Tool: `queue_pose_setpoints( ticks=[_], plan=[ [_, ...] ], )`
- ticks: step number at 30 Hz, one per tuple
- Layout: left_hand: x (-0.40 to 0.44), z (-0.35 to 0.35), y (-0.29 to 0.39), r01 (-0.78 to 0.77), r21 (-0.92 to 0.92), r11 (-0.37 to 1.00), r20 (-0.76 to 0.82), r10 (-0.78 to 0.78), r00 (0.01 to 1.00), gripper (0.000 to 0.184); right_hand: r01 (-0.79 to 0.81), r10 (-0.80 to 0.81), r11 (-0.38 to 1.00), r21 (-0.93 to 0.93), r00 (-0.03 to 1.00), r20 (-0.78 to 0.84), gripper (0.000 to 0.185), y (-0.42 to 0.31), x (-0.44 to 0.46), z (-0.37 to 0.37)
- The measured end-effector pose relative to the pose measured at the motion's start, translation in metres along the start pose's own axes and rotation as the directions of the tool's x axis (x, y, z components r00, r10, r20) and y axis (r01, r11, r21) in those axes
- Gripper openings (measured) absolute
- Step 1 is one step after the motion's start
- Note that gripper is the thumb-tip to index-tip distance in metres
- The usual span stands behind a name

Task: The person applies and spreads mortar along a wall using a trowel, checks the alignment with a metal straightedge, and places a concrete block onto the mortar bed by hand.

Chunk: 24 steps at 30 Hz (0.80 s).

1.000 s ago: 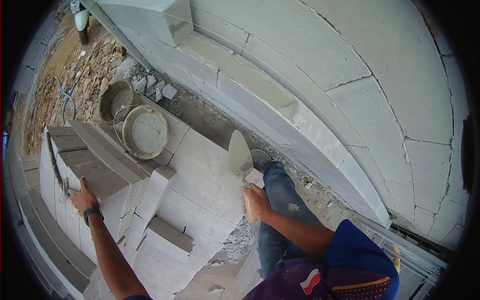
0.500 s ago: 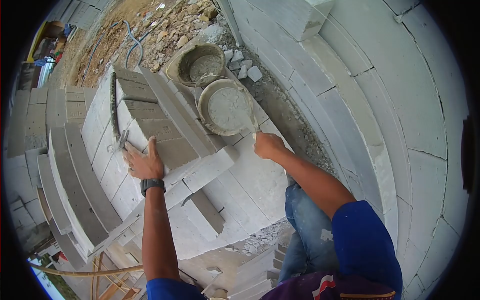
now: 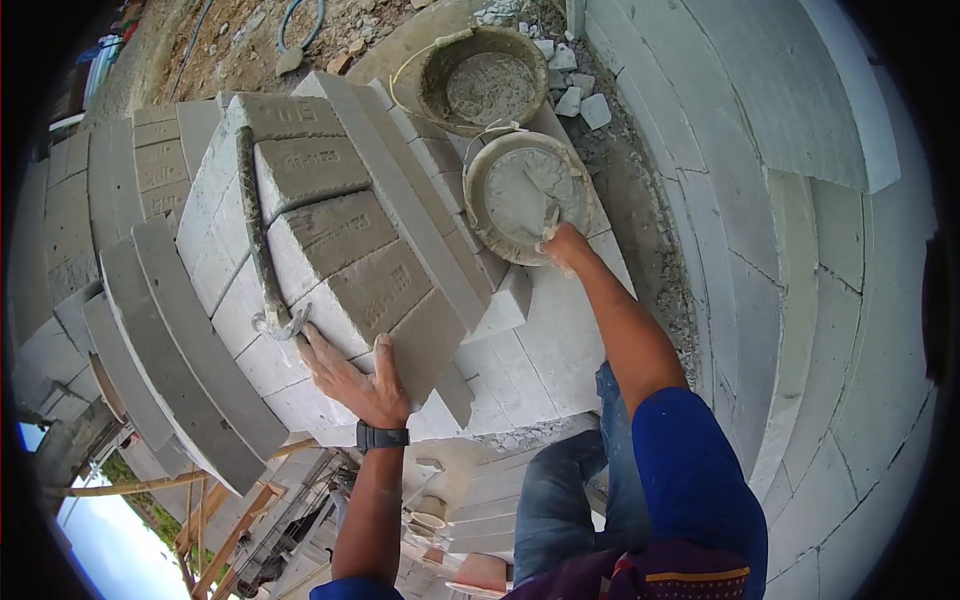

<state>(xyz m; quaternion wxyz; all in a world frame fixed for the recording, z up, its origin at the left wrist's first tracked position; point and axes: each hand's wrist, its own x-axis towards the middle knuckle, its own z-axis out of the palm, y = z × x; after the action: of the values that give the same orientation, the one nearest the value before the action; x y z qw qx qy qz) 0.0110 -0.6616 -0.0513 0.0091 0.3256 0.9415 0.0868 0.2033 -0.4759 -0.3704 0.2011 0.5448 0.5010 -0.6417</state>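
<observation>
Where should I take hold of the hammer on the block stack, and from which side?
Take the hammer around mid-handle, probably from above with the left hand. The slim handle lies lengthwise on the stacked blocks, uncovered, running away from the person. Its head, at the near end by the left fingertips, is wider and likely more awkward.

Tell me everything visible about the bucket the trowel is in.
Round, open and upright, the bucket has a crusted rim and a thin handle; its material is unclear. It stands on pale blocks beside a second bucket. Wet-looking grey mortar lies inside, with the trowel, held by the right hand, dipping in.
</observation>
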Motion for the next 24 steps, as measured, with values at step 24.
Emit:
queue_pose_setpoints(
  ticks=[24],
  plan=[
    [0.004,0.001,-0.009,0.065,0.285,0.956,0.09,-0.094,0.992,0.101,0.324,-0.177,0.852,0.411,0.917,-0.357,0.054,0.154,-0.377,-0.026]
  ],
)
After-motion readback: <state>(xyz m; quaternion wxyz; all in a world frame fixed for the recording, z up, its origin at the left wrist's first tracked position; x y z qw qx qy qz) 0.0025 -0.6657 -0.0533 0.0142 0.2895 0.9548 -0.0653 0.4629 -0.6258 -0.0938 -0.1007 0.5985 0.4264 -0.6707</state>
